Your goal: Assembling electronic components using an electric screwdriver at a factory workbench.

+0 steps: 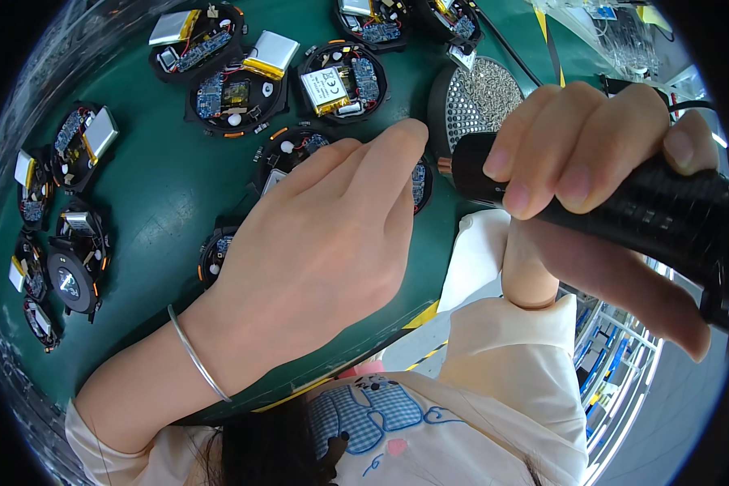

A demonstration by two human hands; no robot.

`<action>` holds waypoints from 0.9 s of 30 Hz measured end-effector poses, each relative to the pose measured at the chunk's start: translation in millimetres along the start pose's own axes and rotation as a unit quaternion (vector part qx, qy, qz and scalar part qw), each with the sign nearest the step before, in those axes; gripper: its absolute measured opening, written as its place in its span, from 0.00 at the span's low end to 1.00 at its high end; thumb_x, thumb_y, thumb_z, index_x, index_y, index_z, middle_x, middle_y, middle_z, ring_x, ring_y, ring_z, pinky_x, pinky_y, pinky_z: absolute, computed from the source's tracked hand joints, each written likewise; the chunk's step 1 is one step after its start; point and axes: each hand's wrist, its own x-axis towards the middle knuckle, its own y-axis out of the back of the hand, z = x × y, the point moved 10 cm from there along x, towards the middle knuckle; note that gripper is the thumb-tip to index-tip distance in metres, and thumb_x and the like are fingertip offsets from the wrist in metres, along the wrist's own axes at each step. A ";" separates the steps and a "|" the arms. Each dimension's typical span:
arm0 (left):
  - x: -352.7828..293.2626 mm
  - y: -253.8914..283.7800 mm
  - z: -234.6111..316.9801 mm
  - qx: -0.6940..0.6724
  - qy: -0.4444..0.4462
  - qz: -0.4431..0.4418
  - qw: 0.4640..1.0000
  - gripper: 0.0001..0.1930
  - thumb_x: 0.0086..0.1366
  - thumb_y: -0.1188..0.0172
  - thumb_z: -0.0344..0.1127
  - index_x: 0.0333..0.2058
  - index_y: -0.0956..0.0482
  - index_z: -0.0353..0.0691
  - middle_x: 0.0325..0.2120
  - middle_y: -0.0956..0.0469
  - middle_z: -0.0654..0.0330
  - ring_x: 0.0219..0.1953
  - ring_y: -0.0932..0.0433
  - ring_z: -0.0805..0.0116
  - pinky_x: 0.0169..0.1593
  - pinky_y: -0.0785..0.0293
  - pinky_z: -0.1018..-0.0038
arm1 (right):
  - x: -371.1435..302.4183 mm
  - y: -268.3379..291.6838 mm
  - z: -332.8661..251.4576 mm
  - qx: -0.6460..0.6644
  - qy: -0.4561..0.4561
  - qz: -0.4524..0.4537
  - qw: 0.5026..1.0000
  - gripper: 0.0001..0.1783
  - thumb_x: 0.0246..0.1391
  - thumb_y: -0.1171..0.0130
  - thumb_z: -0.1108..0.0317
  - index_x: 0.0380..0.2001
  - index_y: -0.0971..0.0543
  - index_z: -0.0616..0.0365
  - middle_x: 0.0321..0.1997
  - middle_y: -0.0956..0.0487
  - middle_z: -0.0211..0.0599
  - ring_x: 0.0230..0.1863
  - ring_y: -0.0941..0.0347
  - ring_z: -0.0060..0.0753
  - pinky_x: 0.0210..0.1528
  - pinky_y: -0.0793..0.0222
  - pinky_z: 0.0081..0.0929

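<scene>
My left hand [324, 235] lies flat on the green mat, fingers together, pressing on a round black device [296, 158] whose circuit board is mostly hidden under it. A thin silver bangle circles that wrist. My right hand [591, 154] is wrapped around a black ribbed electric screwdriver [632, 215], whose tip end points left toward my left fingertips. Just behind the tool sits a round black tray of small screws [482, 101].
Several opened round devices with blue boards and silver batteries lie scattered on the green mat [162, 194], such as one [342, 81] at the top and one [73, 271] at the left. The table edge has a yellow-black stripe [421, 316]. Clear bags [616, 28] lie top right.
</scene>
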 end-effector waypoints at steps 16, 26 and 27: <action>0.4 -2.1 -0.1 -0.010 0.002 -0.009 1.000 0.20 0.44 0.40 0.22 0.40 0.28 0.26 0.48 0.33 0.50 0.42 0.27 0.53 0.44 0.28 0.65 | 0.9 4.2 8.3 0.019 0.010 0.011 1.000 0.55 0.40 0.53 0.20 0.57 0.38 0.58 0.33 0.28 0.36 0.32 0.26 0.37 0.40 0.28 0.39; 1.4 -2.1 0.7 -0.005 0.005 -0.008 1.000 0.21 0.43 0.40 0.21 0.40 0.27 0.27 0.47 0.33 0.50 0.43 0.27 0.53 0.44 0.27 0.65 | 0.2 4.2 4.9 0.018 0.010 0.015 1.000 0.55 0.40 0.54 0.20 0.57 0.36 0.58 0.33 0.28 0.37 0.34 0.26 0.38 0.42 0.28 0.40; 1.8 -1.7 0.3 -0.005 0.009 -0.012 1.000 0.21 0.43 0.39 0.21 0.40 0.27 0.27 0.47 0.33 0.50 0.43 0.27 0.53 0.45 0.27 0.65 | 0.0 5.0 4.8 0.016 0.011 0.015 1.000 0.55 0.40 0.54 0.20 0.56 0.36 0.58 0.34 0.28 0.37 0.34 0.26 0.38 0.43 0.28 0.40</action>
